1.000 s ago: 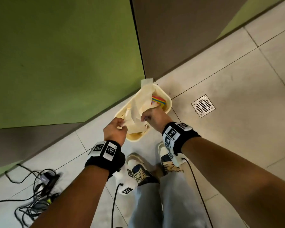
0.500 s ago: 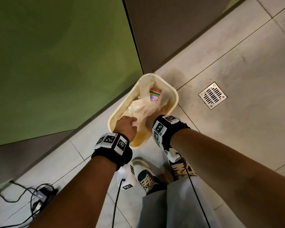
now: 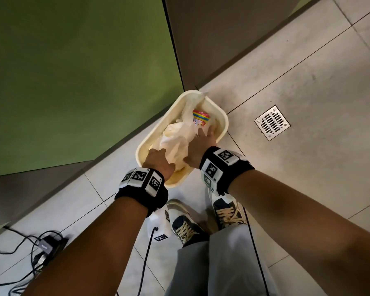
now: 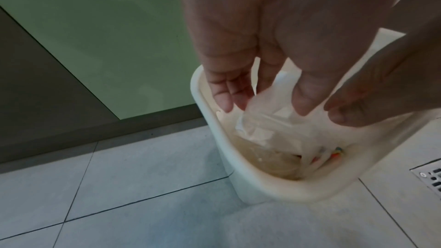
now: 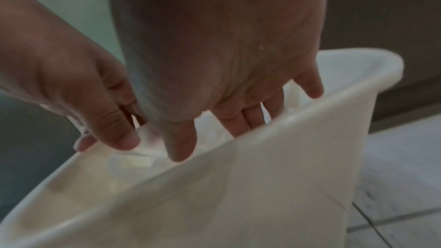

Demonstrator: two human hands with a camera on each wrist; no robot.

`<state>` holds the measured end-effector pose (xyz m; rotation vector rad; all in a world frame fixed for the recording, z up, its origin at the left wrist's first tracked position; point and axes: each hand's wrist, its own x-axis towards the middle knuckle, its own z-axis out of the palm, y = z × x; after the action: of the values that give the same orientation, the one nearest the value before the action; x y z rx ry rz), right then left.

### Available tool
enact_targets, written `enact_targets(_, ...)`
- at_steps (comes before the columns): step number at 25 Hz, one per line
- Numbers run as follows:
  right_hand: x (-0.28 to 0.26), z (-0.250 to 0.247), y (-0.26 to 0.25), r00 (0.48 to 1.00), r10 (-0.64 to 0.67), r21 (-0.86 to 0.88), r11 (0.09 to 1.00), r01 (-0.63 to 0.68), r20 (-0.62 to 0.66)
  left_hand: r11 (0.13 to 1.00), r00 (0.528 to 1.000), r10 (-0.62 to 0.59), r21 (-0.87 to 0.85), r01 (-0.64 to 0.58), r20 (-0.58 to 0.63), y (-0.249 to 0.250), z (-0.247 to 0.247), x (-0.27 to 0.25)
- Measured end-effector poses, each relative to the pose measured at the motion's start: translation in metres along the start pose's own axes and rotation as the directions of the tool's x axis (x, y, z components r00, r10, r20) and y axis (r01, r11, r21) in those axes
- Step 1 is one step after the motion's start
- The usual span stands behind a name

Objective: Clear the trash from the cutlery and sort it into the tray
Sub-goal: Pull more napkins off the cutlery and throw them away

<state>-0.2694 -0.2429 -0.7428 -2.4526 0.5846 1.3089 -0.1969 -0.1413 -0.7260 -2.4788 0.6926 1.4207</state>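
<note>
Both hands are down in the bin (image 3: 219,116) on the floor (image 3: 297,82). The left hand (image 3: 157,160) and the right hand (image 3: 201,146) have straight, loose fingers (image 4: 304,99) and grip nothing. The crumpled paper (image 3: 175,139) lies right under the fingers, between the two hands, touching them. Its long side runs along the bin. A striped cup (image 3: 200,117) sits past the fingertips. The bin walls are close on both sides; the open room is straight up.

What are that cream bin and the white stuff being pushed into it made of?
The bin looks like moulded plastic: smooth, slightly glossy, with a rounded rolled rim. The white wad looks like thin paper or tissue, matt and crumpled into soft folds, though partly translucent in the left wrist view, so possibly film.
</note>
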Motion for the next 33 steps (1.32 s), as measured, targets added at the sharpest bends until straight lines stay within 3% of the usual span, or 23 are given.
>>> enact_targets(5,-0.044,0.003,0.017,0.952,-0.050,0.108,0.990,0.086,-0.301,0.994,0.988,-0.052,-0.107,0.036,-0.148,-0.001,-0.011,-0.024)
enact_targets(9,-0.066,0.007,0.022,0.934,-0.020,0.185,0.978,0.092,-0.358,0.986,0.979,-0.074,-0.164,0.043,-0.189,-0.004,-0.016,-0.041)
enact_targets(11,-0.068,0.010,0.019,0.943,0.044,0.206,0.978,0.027,-0.330,0.980,0.971,-0.042,-0.197,-0.006,-0.237,-0.006,-0.016,-0.042)
enact_targets(13,-0.061,0.015,0.016,0.958,0.097,0.230,0.973,-0.034,-0.269,0.980,0.965,0.084,-0.154,-0.125,-0.249,-0.007,-0.012,-0.038)
enact_targets(16,-0.038,0.016,0.015,0.984,0.072,0.122,0.991,-0.053,-0.161,0.975,0.971,0.213,-0.043,-0.219,-0.112,-0.006,0.002,-0.021)
enact_targets(22,-0.002,0.011,0.018,0.999,0.048,0.068,0.996,-0.048,0.009,0.992,0.990,0.123,-0.035,-0.120,0.068,0.000,0.020,0.007)
enact_targets(26,0.006,0.018,0.007,0.999,-0.043,0.015,0.999,0.043,0.024,0.955,0.999,0.027,-0.295,-0.015,0.038,0.003,0.026,0.022)
enact_targets(28,0.007,0.015,0.001,0.996,-0.070,0.040,0.997,0.068,0.047,0.937,0.991,-0.005,-0.345,0.050,0.132,0.006,0.023,0.028)
enact_targets(30,0.007,0.011,-0.004,0.996,-0.080,0.032,0.996,0.079,0.045,0.959,0.971,0.028,-0.279,0.041,0.238,0.008,0.020,0.029)
enact_targets(33,0.005,0.008,-0.003,1.000,0.025,-0.020,0.999,-0.025,-0.013,0.974,0.990,0.059,-0.223,-0.030,0.125,0.013,0.013,0.019)
